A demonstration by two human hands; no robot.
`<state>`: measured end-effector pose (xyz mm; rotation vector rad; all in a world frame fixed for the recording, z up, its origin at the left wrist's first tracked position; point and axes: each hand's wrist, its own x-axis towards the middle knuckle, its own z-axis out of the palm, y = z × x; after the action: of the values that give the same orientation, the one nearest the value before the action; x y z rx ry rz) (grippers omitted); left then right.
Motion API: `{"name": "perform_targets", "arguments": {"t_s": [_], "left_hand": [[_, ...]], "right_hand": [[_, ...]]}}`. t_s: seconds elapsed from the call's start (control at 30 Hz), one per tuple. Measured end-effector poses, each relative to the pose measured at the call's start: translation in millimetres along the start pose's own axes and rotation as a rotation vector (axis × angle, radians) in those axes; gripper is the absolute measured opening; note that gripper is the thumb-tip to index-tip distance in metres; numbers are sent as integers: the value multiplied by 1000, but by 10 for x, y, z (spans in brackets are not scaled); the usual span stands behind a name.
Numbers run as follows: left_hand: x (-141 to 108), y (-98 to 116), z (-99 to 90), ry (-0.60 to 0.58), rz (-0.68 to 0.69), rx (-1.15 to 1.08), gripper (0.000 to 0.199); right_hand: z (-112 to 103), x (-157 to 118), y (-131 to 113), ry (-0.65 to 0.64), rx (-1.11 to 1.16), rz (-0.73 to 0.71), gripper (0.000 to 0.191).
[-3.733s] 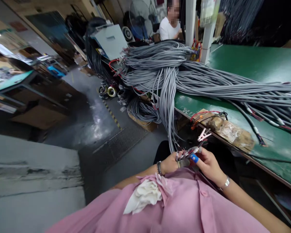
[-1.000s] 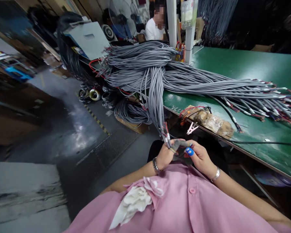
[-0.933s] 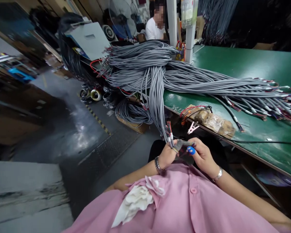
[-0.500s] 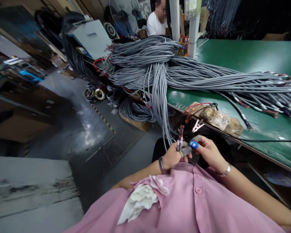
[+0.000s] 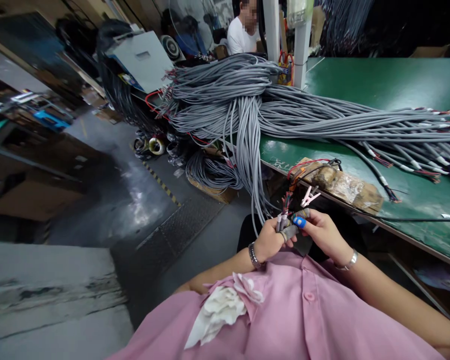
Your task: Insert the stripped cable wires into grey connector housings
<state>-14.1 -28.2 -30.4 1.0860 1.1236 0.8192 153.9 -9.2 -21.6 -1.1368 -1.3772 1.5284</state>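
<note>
My left hand [image 5: 272, 238] is closed around a few grey cable ends [image 5: 282, 222], whose thin coloured wires [image 5: 286, 201] point upward. Fabric covers wrap some of its fingers. Close against it on the right, my right hand [image 5: 318, 227] is pinched at the cable ends, with a blue wrap on the thumb; what lies between its fingertips is too small to make out. A pink clip [image 5: 309, 197] stands just above my right hand at the bench edge. Long grey cables [image 5: 248, 135] hang from the large bundle down toward my left hand.
The green bench [image 5: 360, 80] carries a thick bundle of grey cables [image 5: 315, 117] with stripped ends at the right. A block wrapped in clear tape [image 5: 347, 187] lies along its front edge. Coiled cables [image 5: 213, 172] sit below. A person in white [image 5: 240, 36] is behind the bench.
Both hands have stayed together, and the fingers of my right hand have moved slightly closer to the cable ends. The whole view has shifted a little.
</note>
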Motion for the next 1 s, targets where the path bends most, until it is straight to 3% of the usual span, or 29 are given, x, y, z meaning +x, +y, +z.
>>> {"name": "perform_targets", "arguments": {"t_s": [0.17, 0.37, 0.57, 0.77, 0.87, 1.0], "left_hand": [[18, -14, 65, 193, 67, -178, 37], [31, -15, 105, 245, 73, -299, 33], [18, -24, 91, 224, 56, -255, 35], [2, -46, 77, 119, 47, -216, 35], [-21, -37, 74, 41, 46, -142, 36], [-40, -1, 85, -37, 42, -23, 37]], "right_hand": [[28, -25, 33, 77, 127, 22, 26], [73, -93, -2, 66, 139, -28, 22], [18, -79, 27, 31, 137, 4, 23], [-67, -39, 56, -67, 344, 92, 30], [-72, -2, 26, -88, 273, 130, 27], [-35, 9, -18, -65, 142, 79, 24]]}}
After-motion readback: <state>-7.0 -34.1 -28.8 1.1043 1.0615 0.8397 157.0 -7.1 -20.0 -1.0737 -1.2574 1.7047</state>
